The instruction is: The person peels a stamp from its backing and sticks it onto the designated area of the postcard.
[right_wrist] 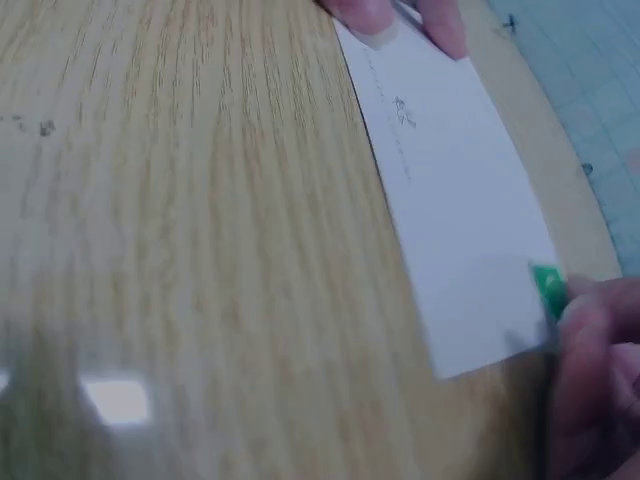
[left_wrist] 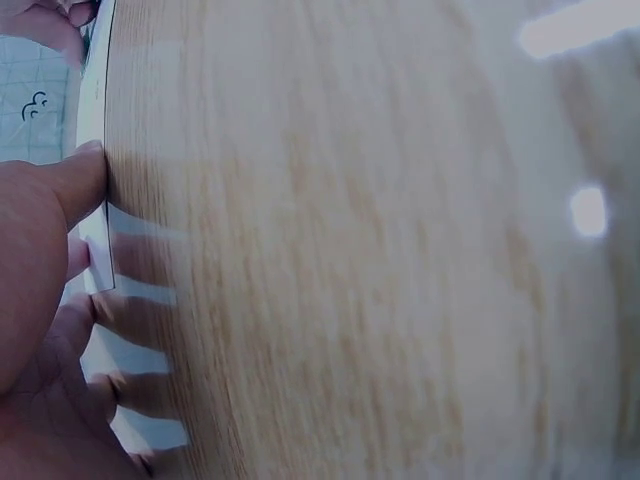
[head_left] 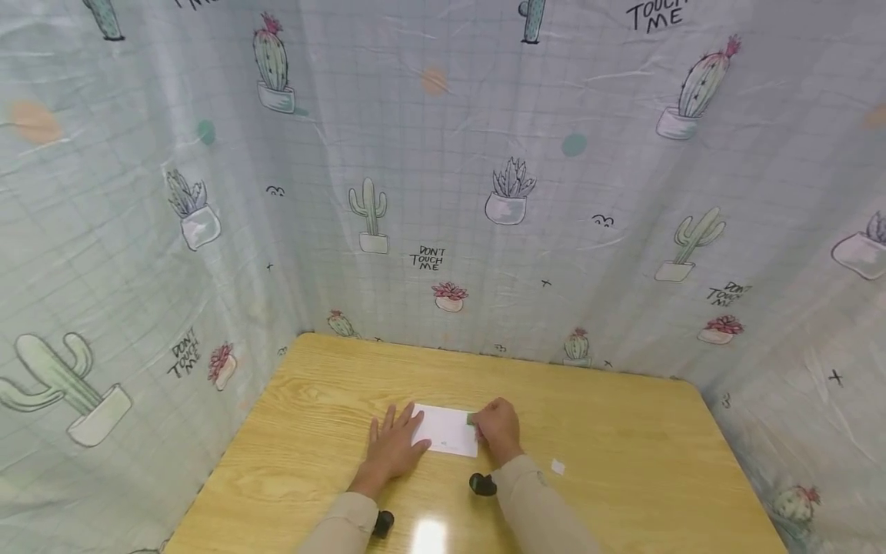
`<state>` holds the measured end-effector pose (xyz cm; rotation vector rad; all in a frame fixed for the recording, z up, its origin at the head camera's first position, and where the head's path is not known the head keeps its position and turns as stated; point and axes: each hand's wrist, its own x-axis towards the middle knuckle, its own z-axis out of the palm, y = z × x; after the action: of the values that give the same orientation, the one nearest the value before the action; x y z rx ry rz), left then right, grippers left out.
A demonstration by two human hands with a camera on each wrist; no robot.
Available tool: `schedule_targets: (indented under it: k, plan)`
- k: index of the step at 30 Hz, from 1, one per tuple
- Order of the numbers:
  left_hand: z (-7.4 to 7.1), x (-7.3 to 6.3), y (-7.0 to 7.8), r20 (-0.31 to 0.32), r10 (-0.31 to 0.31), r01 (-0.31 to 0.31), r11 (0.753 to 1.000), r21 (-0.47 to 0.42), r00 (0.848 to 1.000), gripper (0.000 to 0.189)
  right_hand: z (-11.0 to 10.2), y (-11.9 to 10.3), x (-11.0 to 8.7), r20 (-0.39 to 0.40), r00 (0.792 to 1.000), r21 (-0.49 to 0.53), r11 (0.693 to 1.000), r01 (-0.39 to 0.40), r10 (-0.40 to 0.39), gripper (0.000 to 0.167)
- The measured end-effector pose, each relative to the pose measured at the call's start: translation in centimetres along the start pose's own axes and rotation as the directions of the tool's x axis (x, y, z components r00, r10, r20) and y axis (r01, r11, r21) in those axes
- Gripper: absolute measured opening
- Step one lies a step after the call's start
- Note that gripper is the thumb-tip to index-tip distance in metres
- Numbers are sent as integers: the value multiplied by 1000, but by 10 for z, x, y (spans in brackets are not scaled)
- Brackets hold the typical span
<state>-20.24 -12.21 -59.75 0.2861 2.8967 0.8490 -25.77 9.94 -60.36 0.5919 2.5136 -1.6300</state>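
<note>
A white envelope-like rectangle of paper (head_left: 446,429) lies flat on the table, with small dark writing near its lower edge. My left hand (head_left: 394,448) rests on its left end, fingers spread; in the left wrist view the thumb (left_wrist: 75,185) presses on the paper's near edge. At the upper right corner, a small green stamp-like piece (right_wrist: 548,286) sits against the paper. The curled fingertips of my right hand (head_left: 500,429) pinch its outer edge. These fingers (right_wrist: 585,350) hide part of that corner in the right wrist view.
A small white scrap of paper (head_left: 557,467) lies on the wooden table (head_left: 623,446), to the right of my right hand. Black wrist cameras (head_left: 482,484) show beside both sleeves. A cactus-printed curtain (head_left: 443,154) encloses the back and sides.
</note>
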Motion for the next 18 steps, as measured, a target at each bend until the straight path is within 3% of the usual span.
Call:
schedule_targets:
  k: [3, 5, 7, 9, 12, 14, 18]
  plan:
    - [0, -2, -1, 4, -4, 4, 1000, 1, 1000, 59, 1, 5, -1, 22, 1000, 187, 982, -19, 15, 8]
    - [0, -3, -1, 3, -2, 1, 1000, 13, 1000, 60, 2, 7, -3, 30, 1000, 206, 979, -6, 0, 9]
    - [0, -3, -2, 4, -5, 5, 1000, 22, 1000, 60, 2, 9, -4, 32, 999, 126, 991, 31, -36, 9]
    - [1, -3, -3, 2, -6, 6, 1000, 30, 1000, 60, 2, 10, -4, 39, 995, -16, 995, 94, -94, 6]
    - [2, -1, -4, 0, -10, 10, 999, 32, 1000, 60, 1, 8, -2, 61, 982, -188, 964, 186, -178, 8]
    - [1, 0, -4, -3, -9, 9, 999, 34, 1000, 60, -1, 8, 1, 70, 977, -213, 954, 213, -202, 11]
    - [1, 2, -4, -6, -7, 8, 999, 42, 1000, 60, -4, 10, 5, 60, 980, -147, 969, 198, -191, 11]
